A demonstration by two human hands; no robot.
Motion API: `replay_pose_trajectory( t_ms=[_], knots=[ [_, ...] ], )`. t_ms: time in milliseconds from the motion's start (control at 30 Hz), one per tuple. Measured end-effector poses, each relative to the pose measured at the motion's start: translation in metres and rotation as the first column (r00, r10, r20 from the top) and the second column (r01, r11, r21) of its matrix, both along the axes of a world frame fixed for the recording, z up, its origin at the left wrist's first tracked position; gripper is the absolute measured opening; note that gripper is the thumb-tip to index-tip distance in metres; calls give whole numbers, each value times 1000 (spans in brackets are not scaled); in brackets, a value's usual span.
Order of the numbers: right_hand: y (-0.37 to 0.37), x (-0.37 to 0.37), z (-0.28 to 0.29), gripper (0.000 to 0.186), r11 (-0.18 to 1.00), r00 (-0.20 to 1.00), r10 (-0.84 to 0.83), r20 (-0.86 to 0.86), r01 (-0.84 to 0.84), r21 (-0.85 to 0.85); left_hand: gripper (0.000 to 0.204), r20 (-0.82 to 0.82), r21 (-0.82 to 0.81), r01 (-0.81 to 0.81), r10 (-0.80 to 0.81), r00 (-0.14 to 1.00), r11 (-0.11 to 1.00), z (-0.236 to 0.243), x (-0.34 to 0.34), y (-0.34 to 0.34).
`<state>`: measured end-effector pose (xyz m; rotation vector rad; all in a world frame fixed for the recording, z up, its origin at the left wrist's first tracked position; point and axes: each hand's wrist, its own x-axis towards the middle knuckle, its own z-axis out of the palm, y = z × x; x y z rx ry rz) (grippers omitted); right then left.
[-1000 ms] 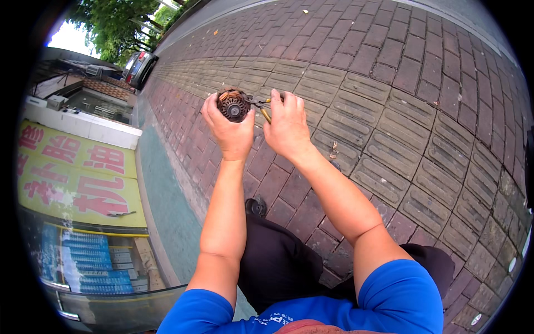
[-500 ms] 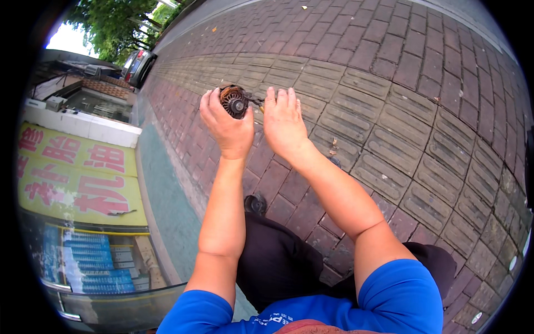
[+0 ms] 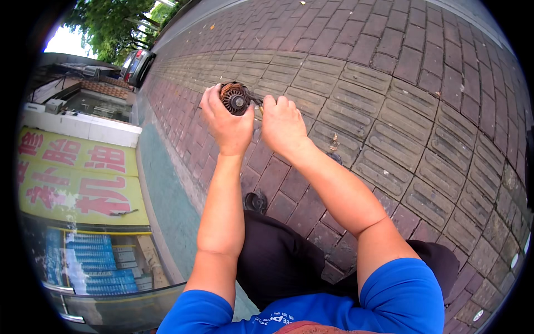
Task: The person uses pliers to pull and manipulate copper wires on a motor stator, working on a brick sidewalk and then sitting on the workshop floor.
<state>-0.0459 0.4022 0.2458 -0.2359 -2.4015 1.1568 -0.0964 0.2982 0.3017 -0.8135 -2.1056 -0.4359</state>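
My left hand [image 3: 227, 125] is closed around a round rusty alternator-like part [image 3: 233, 98] with a slotted fan face, copper windings and a dark hub. My right hand [image 3: 282, 125] is closed on pliers [image 3: 258, 105] with dark jaws and yellow handles; its fingers cover most of the handles. The jaws reach the right side of the part, but what exactly they grip is too small to make out. On the paving to the right of my right wrist lie small copper-coloured bits [image 3: 334, 142].
Red brick paving [image 3: 389, 33] surrounds a band of ridged yellowish tiles [image 3: 406, 133]. At the left stand a yellow signboard [image 3: 78, 156] and a glass case with blue boxes [image 3: 92, 261]. A parked car [image 3: 137, 68] is farther off. My dark shoe [image 3: 255, 203] is below my hands.
Both hands and the part have moved slightly upward. My right fingers have curled more over the plier handles, covering more of them.
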Motion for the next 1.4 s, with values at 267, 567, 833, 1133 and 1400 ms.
replay_pose_trajectory(
  t_ms=[267, 567, 833, 1133, 1400],
  knots=[
    [9, -2, -6, 22, 970, 987, 158, 33, -149, -194, 83, 47, 47, 42, -44, 998, 998, -5, -8, -2],
    [18, -7, 0, 26, 825, 923, 384, 13, -336, -455, 84, 291, 212, -29, -35, 956, 977, -15, -16, -9],
    [8, 5, 3, 37, 986, 991, 88, 97, -73, -150, 86, 251, 145, -32, -6, 968, 989, -16, -15, -7],
    [14, 1, 1, 38, 984, 988, 97, 119, -78, -158, 87, 335, 221, -54, -23, 942, 974, -18, -15, -5],
    [18, -11, -6, 32, 884, 981, 192, -28, -185, -429, 61, 560, 825, -135, -764, 322, 548, -17, -33, -22]
  ],
)
